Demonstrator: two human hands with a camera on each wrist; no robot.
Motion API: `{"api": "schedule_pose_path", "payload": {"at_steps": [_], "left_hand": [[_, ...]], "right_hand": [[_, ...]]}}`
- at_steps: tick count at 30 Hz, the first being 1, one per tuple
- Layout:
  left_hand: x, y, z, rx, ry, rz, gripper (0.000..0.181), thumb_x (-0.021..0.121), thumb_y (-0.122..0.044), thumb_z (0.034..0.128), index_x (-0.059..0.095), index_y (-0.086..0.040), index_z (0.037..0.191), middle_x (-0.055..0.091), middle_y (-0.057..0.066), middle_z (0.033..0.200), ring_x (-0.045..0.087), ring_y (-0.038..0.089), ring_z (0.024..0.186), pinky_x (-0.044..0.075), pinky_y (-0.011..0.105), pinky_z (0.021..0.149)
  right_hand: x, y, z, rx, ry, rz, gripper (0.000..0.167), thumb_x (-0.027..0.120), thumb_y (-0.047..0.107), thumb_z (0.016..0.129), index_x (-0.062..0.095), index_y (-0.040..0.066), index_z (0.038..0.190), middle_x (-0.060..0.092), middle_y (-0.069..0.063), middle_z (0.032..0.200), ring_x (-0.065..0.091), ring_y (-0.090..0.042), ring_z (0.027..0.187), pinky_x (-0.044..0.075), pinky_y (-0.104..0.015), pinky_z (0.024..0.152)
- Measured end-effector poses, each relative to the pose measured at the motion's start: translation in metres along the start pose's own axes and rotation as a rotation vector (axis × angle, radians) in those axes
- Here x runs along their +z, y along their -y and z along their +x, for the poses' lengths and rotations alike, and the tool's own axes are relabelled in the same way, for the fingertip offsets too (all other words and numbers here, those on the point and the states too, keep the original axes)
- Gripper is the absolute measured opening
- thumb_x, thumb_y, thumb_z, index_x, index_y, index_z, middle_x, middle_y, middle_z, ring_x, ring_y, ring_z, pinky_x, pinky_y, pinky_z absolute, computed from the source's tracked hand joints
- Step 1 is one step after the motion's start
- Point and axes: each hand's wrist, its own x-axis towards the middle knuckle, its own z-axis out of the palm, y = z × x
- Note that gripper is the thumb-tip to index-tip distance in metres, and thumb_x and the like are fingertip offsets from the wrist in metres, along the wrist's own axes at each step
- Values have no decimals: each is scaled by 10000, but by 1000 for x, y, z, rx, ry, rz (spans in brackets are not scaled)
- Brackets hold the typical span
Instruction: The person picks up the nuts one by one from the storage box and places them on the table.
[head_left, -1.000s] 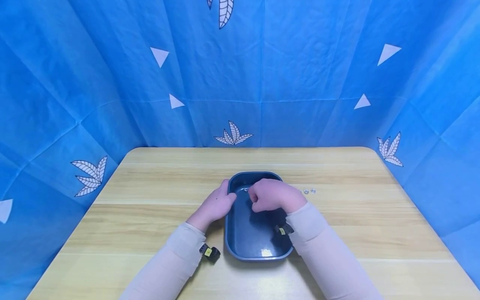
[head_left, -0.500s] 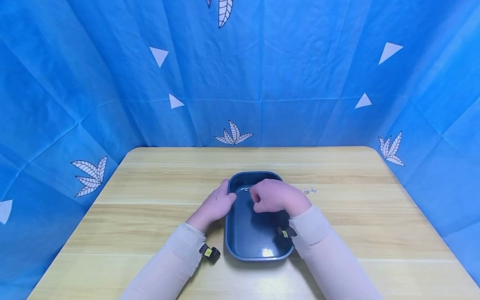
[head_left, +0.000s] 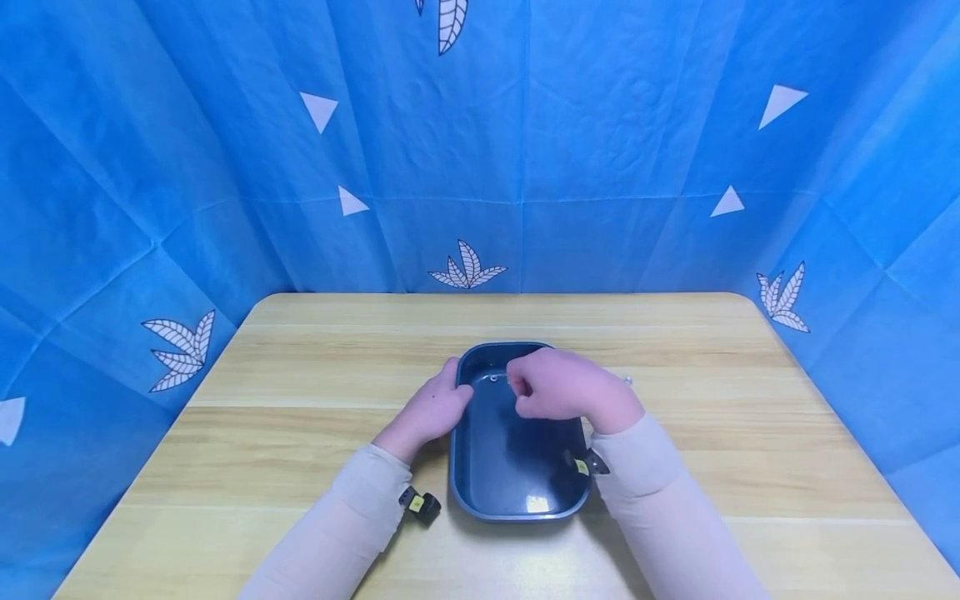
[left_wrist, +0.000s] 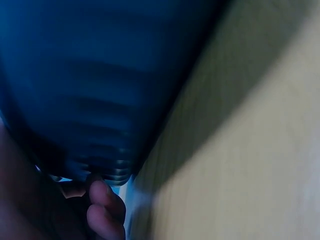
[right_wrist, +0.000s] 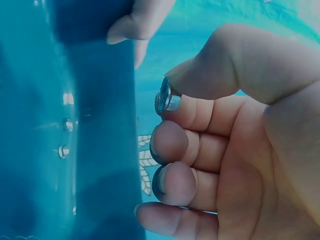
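Note:
My left hand [head_left: 435, 408] grips the left wall of a dark blue rectangular tray [head_left: 517, 518], its thumb over the rim. In the left wrist view, curled fingers [left_wrist: 105, 205] sit against the tray's outer side. Over the tray's right part, my right hand [head_left: 562, 385] pinches a small shiny metal nut [right_wrist: 168, 99] between thumb and index finger, with the other fingers curled. Two similar nuts lie inside the tray, one nut [right_wrist: 67, 124] just above another nut [right_wrist: 63, 151] in the right wrist view. Another nut [head_left: 627, 380] rests on the table right of the tray, partly behind my right hand.
The tray stands on a light wooden table [head_left: 315, 350]. Behind and at both sides hangs a blue curtain [head_left: 600, 167] with white leaves and triangles. A small dark camera [head_left: 426, 508] is strapped to my left wrist, beside the tray's left wall.
My right hand has shifted right and slightly away from me. It now covers a nut on the table that showed before. The left hand and the tray have stayed put.

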Motion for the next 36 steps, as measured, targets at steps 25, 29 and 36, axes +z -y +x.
{"api": "schedule_pose_path", "payload": {"at_steps": [25,29,36], "left_hand": [[2,5,3,7,1,8,543,423,-318,1034,338,-141,1540,453,88,1538,436,330,1393,360,620,1090],[3,5,3,8,0,12,544,425,-318,1032,340,-139,1539,452,89,1539,430,333,1398,354,619,1095],[2,5,3,5,-1,0,534,432,-313,1030,348,-135,1527,452,90,1538,427,336,1399,358,628,1088]], "right_hand": [[-21,-33,-29,52,-74,75,126,586,49,837,574,172,810,530,30,679,517,-158,619,451,-332,603],[-24,-41,-34,70,-81,92,119,580,43,837,579,161,824,536,27,684,516,-159,620,451,-336,609],[-25,-56,-38,74,-109,89,109,565,41,819,599,144,829,569,28,731,515,-157,664,452,-333,637]]}}
